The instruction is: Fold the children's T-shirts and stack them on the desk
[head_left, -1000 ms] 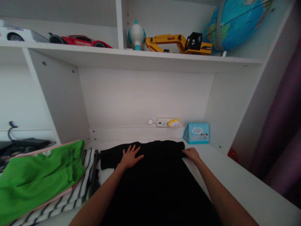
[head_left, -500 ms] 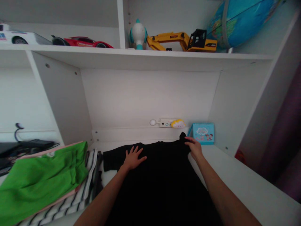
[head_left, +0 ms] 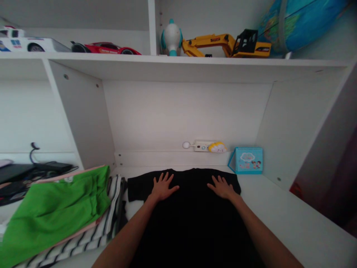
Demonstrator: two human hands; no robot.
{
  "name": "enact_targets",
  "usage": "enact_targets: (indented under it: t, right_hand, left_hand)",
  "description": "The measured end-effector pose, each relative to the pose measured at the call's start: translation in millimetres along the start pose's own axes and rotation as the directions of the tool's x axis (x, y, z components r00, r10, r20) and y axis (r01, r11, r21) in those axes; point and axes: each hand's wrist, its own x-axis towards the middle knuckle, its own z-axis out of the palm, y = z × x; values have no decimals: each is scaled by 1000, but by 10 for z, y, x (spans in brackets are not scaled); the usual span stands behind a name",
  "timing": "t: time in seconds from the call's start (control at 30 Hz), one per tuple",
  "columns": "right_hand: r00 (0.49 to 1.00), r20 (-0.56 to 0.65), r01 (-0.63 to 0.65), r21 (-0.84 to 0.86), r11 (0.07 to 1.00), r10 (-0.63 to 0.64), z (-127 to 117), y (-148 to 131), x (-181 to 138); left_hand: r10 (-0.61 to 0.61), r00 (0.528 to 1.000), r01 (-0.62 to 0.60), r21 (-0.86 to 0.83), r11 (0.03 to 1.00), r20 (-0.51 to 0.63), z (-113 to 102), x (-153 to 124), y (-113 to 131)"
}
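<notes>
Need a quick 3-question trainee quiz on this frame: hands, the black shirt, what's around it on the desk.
1. True or false: the right hand is pinching a sleeve of the black fabric T-shirt and lifting it off the white desk.
2. What lies just left of the shirt?
A) small blue picture calendar
B) folded green garment on a striped pile
C) yellow toy excavator
3. Fill in: the left hand rests ____ on the shirt, fingers spread.

Key:
1. False; both hands lie palm down on the shirt.
2. B
3. flat
</notes>
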Motion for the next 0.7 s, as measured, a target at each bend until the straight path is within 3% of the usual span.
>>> enact_targets:
  t: [0.13,0.3,0.43,0.57,0.63,0.7]
  right_hand:
    - [994,92,-54,-115,992,65,-66,-19,85]
    - [995,99,29,-210,977,-8,-110,-243,-98]
    - [978,163,157,-174,972,-129,7,-311,-364]
    - [990,80,125,-185,975,-112,-23,-325,-552]
    - [996,33,92,-201,975,-87,-122,-471,-738]
    - [988,13,154,-183,971,-154,-231,-736,-1074]
  left_hand:
    - [-15,1000,15,35,999,4,-112,5,37]
    - [-56,983,56,0,998,173,-166,6,72]
    - [-67,996,67,16,998,66,-40,-11,60]
    - [-60,998,59,26,998,33,18,-6,33]
    - [-53,998,52,29,998,41,16,2,22]
    - [-49,998,48,29,998,45,18,10,17]
